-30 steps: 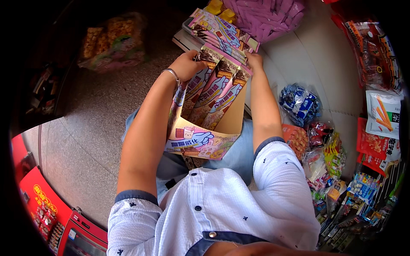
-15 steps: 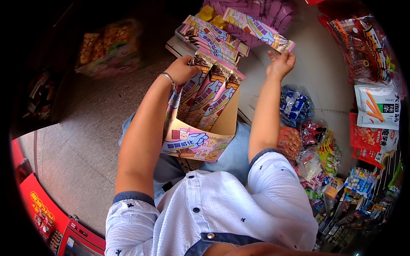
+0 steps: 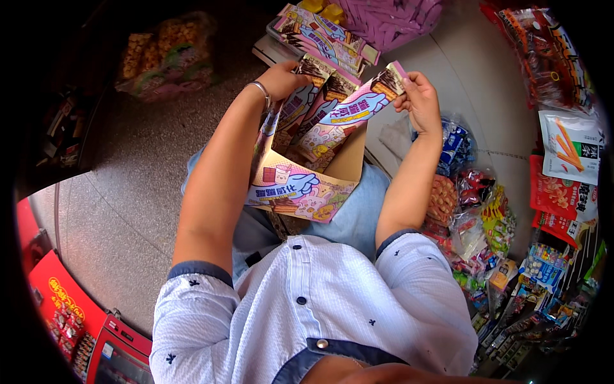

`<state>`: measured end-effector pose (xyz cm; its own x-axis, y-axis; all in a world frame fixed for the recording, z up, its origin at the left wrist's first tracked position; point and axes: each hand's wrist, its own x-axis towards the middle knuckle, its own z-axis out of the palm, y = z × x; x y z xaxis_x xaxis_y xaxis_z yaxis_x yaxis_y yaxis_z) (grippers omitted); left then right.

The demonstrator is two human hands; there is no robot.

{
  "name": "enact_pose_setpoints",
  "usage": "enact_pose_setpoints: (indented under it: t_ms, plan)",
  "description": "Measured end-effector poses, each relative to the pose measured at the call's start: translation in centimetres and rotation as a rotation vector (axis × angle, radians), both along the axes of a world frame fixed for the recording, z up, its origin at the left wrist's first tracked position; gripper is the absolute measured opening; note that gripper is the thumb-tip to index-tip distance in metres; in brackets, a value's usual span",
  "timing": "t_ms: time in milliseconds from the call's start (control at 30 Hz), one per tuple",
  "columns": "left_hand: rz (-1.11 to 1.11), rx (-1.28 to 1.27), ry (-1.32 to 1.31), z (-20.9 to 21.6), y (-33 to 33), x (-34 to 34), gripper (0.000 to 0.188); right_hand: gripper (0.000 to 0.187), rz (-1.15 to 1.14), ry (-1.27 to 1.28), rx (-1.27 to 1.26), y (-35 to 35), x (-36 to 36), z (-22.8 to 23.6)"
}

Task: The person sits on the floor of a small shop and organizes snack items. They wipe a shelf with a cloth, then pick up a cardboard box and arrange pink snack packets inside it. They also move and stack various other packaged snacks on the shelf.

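- Carton [image 3: 306, 194], open-topped and printed in pink, cream and blue, rests tilted on the lap of a seated person, its decorated front panel toward the body
- Slanted packet [image 3: 353, 114], long and flat, lies obliquely in the carton, its lower end inside and its upper end projecting past the right side
- Right hand [image 3: 421, 105]: grip closed in a pinch on the upper end of the slanted packet, thumb and fingers at its pink edge
- Left hand [image 3: 280, 83]: grip closed at the upper left of the carton, thumb lying over the top of the leftmost packet [image 3: 295, 105]; whether the carton wall is also caught cannot be told
- Bracelet [image 3: 262, 95], silver-coloured, encircles the left wrist
- Packet stack [image 3: 323, 38], of matching design, lies beyond the carton, in and over a shallow tray [image 3: 276, 31]
- Purple packets [image 3: 393, 24] form a dense heap beyond the stack, with yellow objects [image 3: 331, 11] just beside them
- Blue bundle [image 3: 455, 146], in clear wrapping, lies near the right forearm, partly hidden by it
- Snack bag [image 3: 171, 57], transparent, lies on the darker left side, well apart from both hands
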<state>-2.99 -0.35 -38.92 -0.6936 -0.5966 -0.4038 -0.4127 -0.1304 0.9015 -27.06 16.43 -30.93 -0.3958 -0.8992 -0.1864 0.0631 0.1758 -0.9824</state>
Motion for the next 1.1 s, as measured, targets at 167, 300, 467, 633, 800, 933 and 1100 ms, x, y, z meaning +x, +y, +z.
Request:
enact_pose_setpoints:
  t_ms: [167, 300, 467, 633, 800, 933, 1100]
  plan:
    - [-0.054, 0.023, -0.01, 1.5, 0.3, -0.4, 0.04, 0.011, 0.172, 0.219, 0.107, -1.5, 2.4, -2.9]
    - [-0.042, 0.038, 0.027, 0.9, 0.4, -0.6, 0.039, 0.01, 0.206, 0.782, -0.06, -2.6, 2.4, -5.0]
    - [-0.012, 0.048, 0.05, 0.8, 0.6, -0.7, 0.039, 0.013, 0.136, 0.855, 0.093, -3.2, 3.5, -3.8]
    - [0.025, 0.074, -0.014, 0.4, 0.9, -0.1, 0.037, 0.02, 0.107, 0.598, -0.006, -4.5, 3.2, -5.1]
    - [0.003, -0.006, -0.063, 2.7, 1.1, 0.1, 0.035, 0.016, -0.363, 0.342, 0.123, -6.7, -5.2, -11.9]
    - [0.002, -0.047, -0.01, 2.9, 1.3, -0.2, 0.035, 0.027, -0.363, 0.568, 0.303, -9.8, -10.3, -19.0]
    - [0.026, -0.067, -0.019, 2.7, 1.6, 0.8, 0.035, 0.065, -0.09, 1.191, 0.37, -14.6, -7.0, -16.0]
